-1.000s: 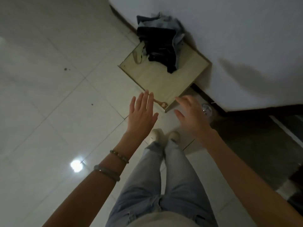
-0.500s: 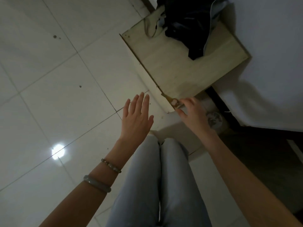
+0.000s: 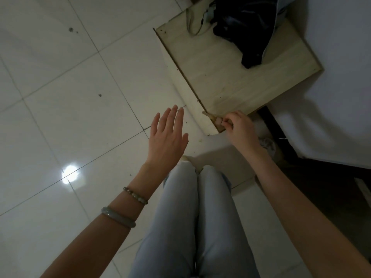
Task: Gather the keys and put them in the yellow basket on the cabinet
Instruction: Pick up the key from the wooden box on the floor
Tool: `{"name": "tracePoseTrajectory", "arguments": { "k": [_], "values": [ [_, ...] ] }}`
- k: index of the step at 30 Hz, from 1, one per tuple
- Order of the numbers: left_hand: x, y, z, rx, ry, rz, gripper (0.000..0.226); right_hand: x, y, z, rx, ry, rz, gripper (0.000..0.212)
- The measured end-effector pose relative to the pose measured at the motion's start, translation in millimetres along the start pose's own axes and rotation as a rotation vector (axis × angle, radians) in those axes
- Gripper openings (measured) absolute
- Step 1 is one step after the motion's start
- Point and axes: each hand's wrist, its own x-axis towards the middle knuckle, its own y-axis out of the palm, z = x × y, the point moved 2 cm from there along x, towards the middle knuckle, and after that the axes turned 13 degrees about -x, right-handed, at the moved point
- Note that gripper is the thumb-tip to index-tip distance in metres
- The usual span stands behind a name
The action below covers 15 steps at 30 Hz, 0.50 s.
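A small brass-coloured key (image 3: 210,115) lies at the near corner of a low wooden cabinet (image 3: 236,77). My right hand (image 3: 240,130) pinches the key's head between thumb and fingertips; the blade pokes out to the left. My left hand (image 3: 167,137) hovers flat and open over the tiled floor, left of that corner, with nothing in it. No yellow basket is in view.
A heap of dark clothes (image 3: 243,27) and a thin cord (image 3: 192,21) lie on the far part of the cabinet top. A white wall (image 3: 331,97) stands to the right. A crumpled clear object (image 3: 268,145) sits on the floor behind my right wrist. My legs (image 3: 196,217) fill the bottom centre.
I have leaned closer to the cabinet. My right hand reached the corner and closed its fingertips on the key. My left hand stayed open, drifting slightly left.
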Motion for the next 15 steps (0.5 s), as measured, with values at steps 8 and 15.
{"name": "tracePoseTrajectory", "arguments": {
  "k": [8,15],
  "values": [
    [-35,-109,-37,-0.053,-0.044,-0.04,0.064,-22,-137,59,0.187,-0.125,0.045,0.003],
    [-74,-237,-71,-0.081,-0.069,-0.241,0.062,-48,-276,136,0.422,-0.215,0.044,0.005]
  ]
}}
